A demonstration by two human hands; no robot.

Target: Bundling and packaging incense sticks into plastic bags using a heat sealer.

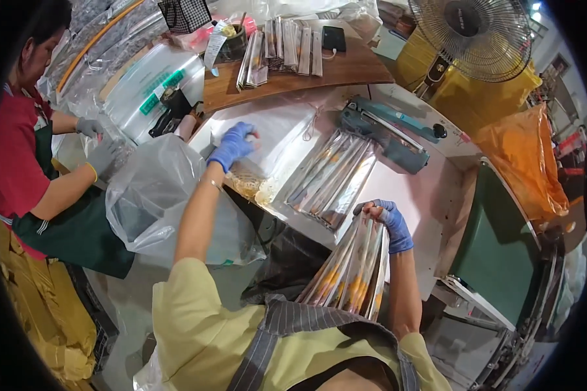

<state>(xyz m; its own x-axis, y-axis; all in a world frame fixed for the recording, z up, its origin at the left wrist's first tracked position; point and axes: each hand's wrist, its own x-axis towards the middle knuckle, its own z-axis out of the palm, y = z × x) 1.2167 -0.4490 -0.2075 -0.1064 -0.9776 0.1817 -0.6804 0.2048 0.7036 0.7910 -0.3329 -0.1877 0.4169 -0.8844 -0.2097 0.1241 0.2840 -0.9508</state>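
Observation:
My left hand (233, 144), in a blue fingerless glove, reaches over a stack of clear plastic bags (277, 133) at the left of the white work surface. Its fingers are apart, with bare fingertips touching or just above the plastic. My right hand (388, 225), in a matching glove, closes round the upper end of a bundle of long, narrow plastic packets (352, 274) with orange and yellow patterns. The bundle fans out downward, and my apron hides its lower end. Beyond it lies a row of similar long packets (332, 176) on the work surface.
A teal bag sealer (391, 133) stands behind the row. Several bundled packets (300, 49) and a phone (334, 39) lie on a brown wooden board (241, 91). A fan (469, 32) is at the far right. A co-worker (29, 163) in gloves sits left, near a large clear bag (150, 195).

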